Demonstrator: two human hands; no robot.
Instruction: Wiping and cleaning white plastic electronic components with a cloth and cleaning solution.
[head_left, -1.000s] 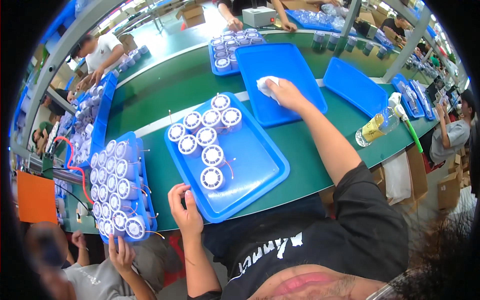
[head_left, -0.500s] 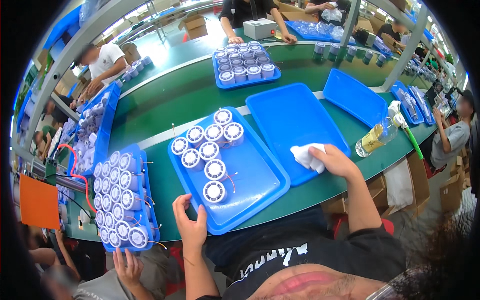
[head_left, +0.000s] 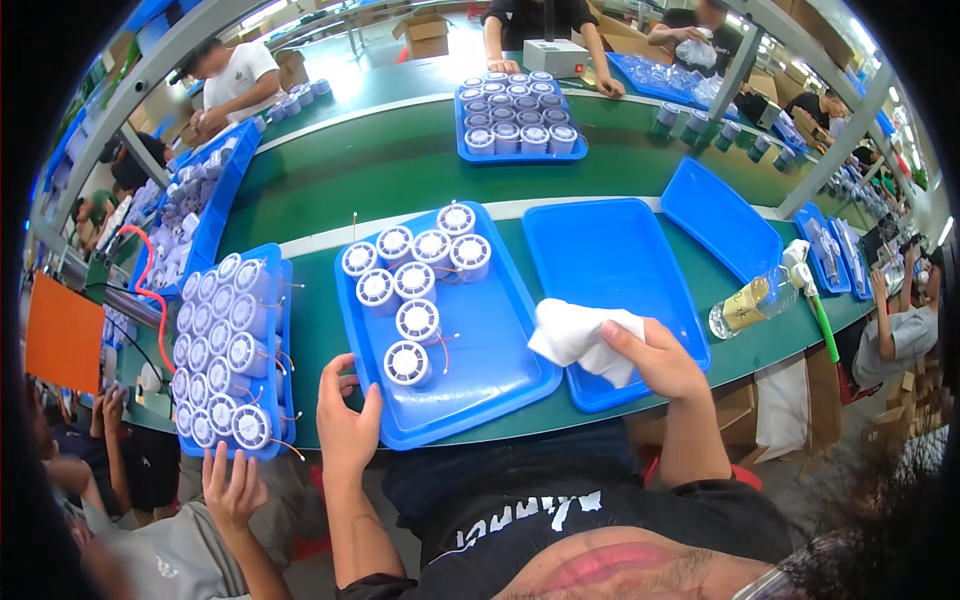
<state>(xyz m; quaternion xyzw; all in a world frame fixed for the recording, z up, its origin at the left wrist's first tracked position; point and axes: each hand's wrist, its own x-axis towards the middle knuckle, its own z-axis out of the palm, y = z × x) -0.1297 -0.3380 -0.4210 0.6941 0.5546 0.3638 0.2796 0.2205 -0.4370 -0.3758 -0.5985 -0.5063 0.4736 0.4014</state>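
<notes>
Crumpled between the thumb and fingers of my right hand point(head_left: 662, 362) is a white cloth point(head_left: 582, 338). The cloth hangs over the adjoining edges of two blue trays. On its right is a bare blue tray point(head_left: 610, 250); on its left, a blue tray point(head_left: 480, 375) holds several upright white round fan-like units point(head_left: 417, 320) with slotted tops, some trailing thin wires. These units stand toward that tray's left and far side. My left hand point(head_left: 348, 410) is at this tray's near left corner, thumb and fingers apart, holding nothing; whether it touches the rim is unclear.
Another blue tray point(head_left: 285, 330) packed with such units stands at left, a neighbour's hand point(head_left: 232, 490) at its near end. Across the green belt point(head_left: 350, 160) sits a full tray point(head_left: 520, 157) before a co-worker. At right are a clear bottle point(head_left: 745, 308) and a tilted blue tray point(head_left: 725, 220).
My right hand has brought the cloth left, from over the bare tray to its edge beside the tray of units. The cloth hangs more spread out. The whole view has shifted slightly.
</notes>
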